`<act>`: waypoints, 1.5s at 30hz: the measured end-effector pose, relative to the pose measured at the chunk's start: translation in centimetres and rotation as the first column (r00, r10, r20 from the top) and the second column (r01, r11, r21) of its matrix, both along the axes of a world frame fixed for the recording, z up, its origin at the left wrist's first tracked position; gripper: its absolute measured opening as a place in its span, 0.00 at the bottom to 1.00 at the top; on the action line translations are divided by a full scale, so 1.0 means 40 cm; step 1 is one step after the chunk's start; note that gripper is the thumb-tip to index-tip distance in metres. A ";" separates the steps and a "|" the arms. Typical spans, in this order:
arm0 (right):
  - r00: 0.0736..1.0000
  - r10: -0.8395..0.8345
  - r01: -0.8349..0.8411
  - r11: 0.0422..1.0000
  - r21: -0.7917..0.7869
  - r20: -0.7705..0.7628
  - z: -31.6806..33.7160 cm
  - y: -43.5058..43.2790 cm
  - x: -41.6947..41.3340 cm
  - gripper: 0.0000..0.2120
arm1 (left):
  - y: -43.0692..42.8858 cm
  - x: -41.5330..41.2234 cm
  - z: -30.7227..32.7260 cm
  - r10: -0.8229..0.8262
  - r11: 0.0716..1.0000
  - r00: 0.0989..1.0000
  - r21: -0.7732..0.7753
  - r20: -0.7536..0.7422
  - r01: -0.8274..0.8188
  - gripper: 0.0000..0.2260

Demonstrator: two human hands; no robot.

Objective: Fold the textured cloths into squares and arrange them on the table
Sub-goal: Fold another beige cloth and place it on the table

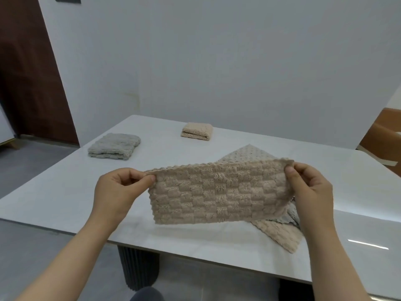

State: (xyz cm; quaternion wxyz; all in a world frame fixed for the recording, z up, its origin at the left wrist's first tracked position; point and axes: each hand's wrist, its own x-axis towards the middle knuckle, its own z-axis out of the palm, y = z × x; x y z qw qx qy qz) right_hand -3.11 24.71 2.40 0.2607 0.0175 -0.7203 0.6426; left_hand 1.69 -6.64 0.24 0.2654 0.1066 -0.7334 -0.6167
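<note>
"Two are done, the gray folded cloth and the beige folded cloth. What now?"

"The left hand and the right hand each pinch a top corner of the bumpy beige cloth, held up over the surface. It hangs as a long strip, so next the ends should likely meet."

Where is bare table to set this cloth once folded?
Bare table left of the left hand, nearer than the grey folded cloth; also right of the beige folded cloth. Crowded under the held cloth, where unfolded cloths lie.
</note>
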 end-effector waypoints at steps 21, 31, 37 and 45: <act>0.992 -0.119 0.121 0.989 0.079 -0.029 -0.027 -0.014 0.066 0.09 | 0.044 0.076 -0.003 -0.017 0.957 1.000 0.291 -0.012 0.020 0.04; 0.988 -0.123 0.134 0.982 0.130 -0.087 0.012 -0.081 0.117 0.06 | 0.115 0.103 0.030 0.033 0.997 0.997 0.077 -0.067 -0.028 0.05; 0.998 0.047 -0.042 0.991 0.126 -0.039 0.016 -0.155 0.150 0.05 | 0.180 0.117 0.053 -0.040 0.995 0.998 0.086 -0.054 0.045 0.03; 0.970 0.241 -0.237 0.962 0.136 -0.012 0.006 -0.222 0.181 0.04 | 0.220 0.123 0.063 -0.084 0.991 0.996 0.100 -0.036 0.087 0.03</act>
